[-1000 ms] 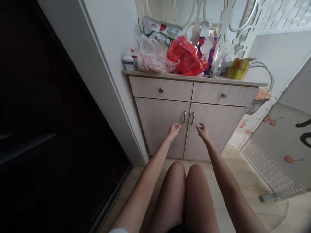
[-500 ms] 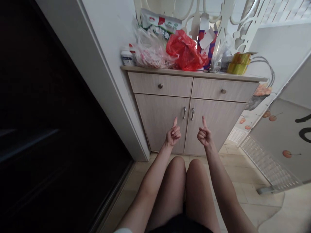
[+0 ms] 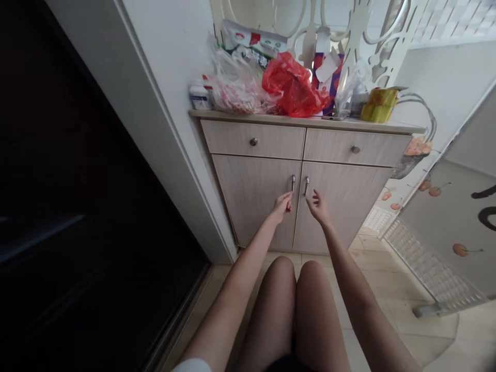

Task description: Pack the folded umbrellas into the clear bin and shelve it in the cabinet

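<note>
My left hand (image 3: 284,204) is at the lower end of the left door handle (image 3: 293,182). Its index finger is stretched towards the handle and the other fingers are bent; whether the fingertip touches the metal I cannot tell. Close to the right door handle (image 3: 307,185) is my right hand (image 3: 318,207), fingers apart and holding nothing. Both handles are slim, silvery and upright, side by side near the middle seam of a pale wood-grain cabinet (image 3: 248,181). Its two doors are closed.
Two closed drawers with round knobs (image 3: 253,141) sit above the doors. On top lie a red plastic bag (image 3: 294,88), a clear bag (image 3: 240,88), a white jar (image 3: 200,97), a purple box (image 3: 334,72) and yellow tape rolls (image 3: 378,106). A dark door (image 3: 77,181) stands left.
Both hands have moved from pointing with index fingers up to beside the door handles. The right hand's fingers have spread. The left hand has turned towards its handle.
</note>
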### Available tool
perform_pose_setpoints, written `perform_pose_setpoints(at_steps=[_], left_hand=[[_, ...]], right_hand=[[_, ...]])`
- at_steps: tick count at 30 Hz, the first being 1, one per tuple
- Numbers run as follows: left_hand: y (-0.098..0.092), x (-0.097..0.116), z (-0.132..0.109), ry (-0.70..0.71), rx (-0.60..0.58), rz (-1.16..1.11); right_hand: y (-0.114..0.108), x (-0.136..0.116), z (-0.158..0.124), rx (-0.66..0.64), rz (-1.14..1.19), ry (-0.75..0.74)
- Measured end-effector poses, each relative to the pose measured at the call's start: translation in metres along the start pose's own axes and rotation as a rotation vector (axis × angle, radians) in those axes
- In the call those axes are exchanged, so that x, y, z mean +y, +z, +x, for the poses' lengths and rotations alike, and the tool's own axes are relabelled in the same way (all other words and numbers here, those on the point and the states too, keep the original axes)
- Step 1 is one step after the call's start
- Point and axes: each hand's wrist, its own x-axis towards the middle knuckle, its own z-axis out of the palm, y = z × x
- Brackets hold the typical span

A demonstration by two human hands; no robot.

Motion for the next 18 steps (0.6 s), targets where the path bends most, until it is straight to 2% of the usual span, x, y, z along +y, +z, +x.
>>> perform_pose_setpoints(at_steps=[2, 4, 6, 9, 13, 18], left_hand=[[0.011, 0.004, 0.022, 0.052, 0.163, 0.224], [0.024, 0.007, 0.037, 0.11, 0.228, 0.409], [0.034, 0.007, 0.045, 0.139, 0.223, 0.571], [0.037, -0.001, 0.04, 0.194, 0.187, 0.641], [0.023, -0.013, 0.015, 0.281, 0.215, 0.668], [-0.003, -0.02, -0.028, 0.344, 0.222, 0.666]], right_hand=[[0.013, 0.006, 0.015, 0.121, -0.278, -0.155], [0.028, 0.009, 0.031, 0.13, -0.394, -0.217], [0.042, 0.012, 0.045, 0.081, -0.356, -0.174], [0.053, 0.017, 0.053, 0.014, -0.211, -0.098], [0.041, 0.022, 0.03, 0.013, -0.187, -0.122], [0.0, 0.014, -0.03, -0.01, -0.175, -0.161]])
